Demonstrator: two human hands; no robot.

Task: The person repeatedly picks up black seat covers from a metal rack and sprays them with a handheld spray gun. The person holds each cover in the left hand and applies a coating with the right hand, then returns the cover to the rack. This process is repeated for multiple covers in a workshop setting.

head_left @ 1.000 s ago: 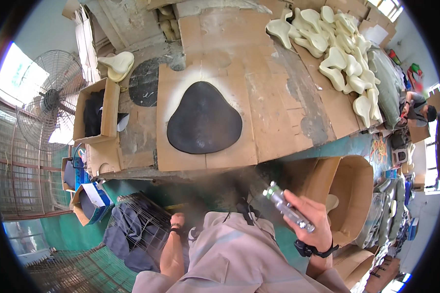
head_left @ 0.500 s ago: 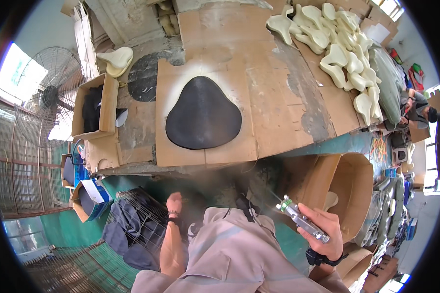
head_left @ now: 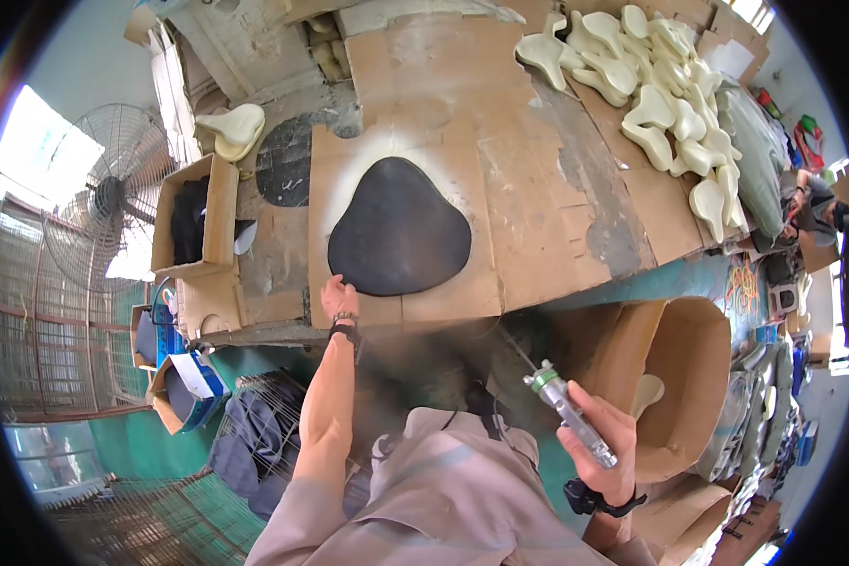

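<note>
A black saddle-shaped cover piece [head_left: 398, 231] lies flat on a cardboard sheet [head_left: 486, 274], its narrow end pointing away from me. A pale spray haze marks the card around its far end. My left hand [head_left: 340, 300] is at the near left corner of the black piece, fingers closed at its edge; the grip itself is small in view. In my right hand [head_left: 606, 443], beside the front of the workbench, is a metal spray gun [head_left: 575, 420] with a green ring, its thin nozzle pointing up and left.
Cream foam bicycle saddles [head_left: 656, 94] are heaped at the far right, and another foam saddle [head_left: 233, 127] sits at the far left. A cardboard box [head_left: 219, 212] with black pieces stands left. Below the bench edge are a large open carton [head_left: 693, 377] and a wire rack [head_left: 278, 396]. A co-worker [head_left: 811, 208] is far right.
My left hand has risen from beside my lap to the near left edge of the black cover piece. My right hand has shifted slightly left with the spray gun.
</note>
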